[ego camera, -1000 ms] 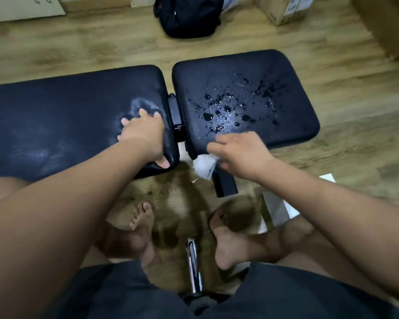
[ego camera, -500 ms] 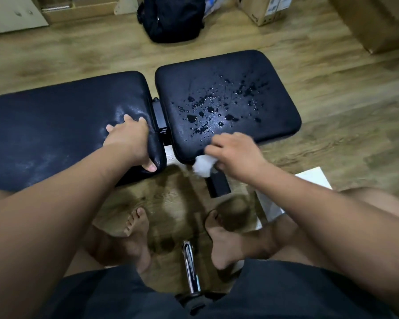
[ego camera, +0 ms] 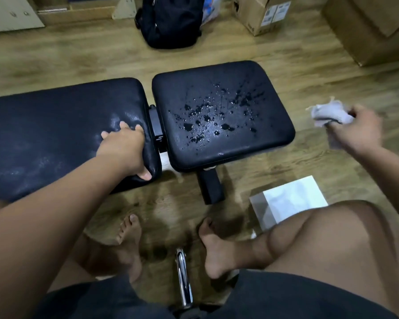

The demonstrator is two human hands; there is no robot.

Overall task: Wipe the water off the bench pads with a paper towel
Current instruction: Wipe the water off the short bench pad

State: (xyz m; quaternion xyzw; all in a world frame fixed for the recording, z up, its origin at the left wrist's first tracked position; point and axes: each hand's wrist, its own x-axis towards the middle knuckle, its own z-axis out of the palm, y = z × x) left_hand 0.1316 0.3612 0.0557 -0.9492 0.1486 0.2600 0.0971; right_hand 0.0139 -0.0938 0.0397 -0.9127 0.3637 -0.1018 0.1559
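Left hand: the left hand lies on the near right corner of the long pad, left of centre in the frame; palm down.
Left fingers: the fingers are stretched out and slightly apart on the pad's top, while the thumb hooks over the pad's near edge. They clasp the corner and hold nothing else.
Right hand: the right hand is up in the air at the right edge of the frame, off to the right of the square pad and touching neither pad; it is blurred.
Right fingers: curled, bunched around a crumpled paper towel; how each finger lies cannot be told through the blur.
Paper towel: white and wadded, sticking out of the hand toward the left, with a bit more showing below the hand.
Square pad: centre of the frame, black, its top dotted with water drops across the middle and toward the far right.
Long pad: black, runs from the left edge to the gap beside the square pad; faint sheen and smears near the left hand.
Floor: wood floor; a white sheet lies lower right, beside the knee.
Top of frame: a black backpack and cardboard boxes stand on the floor.
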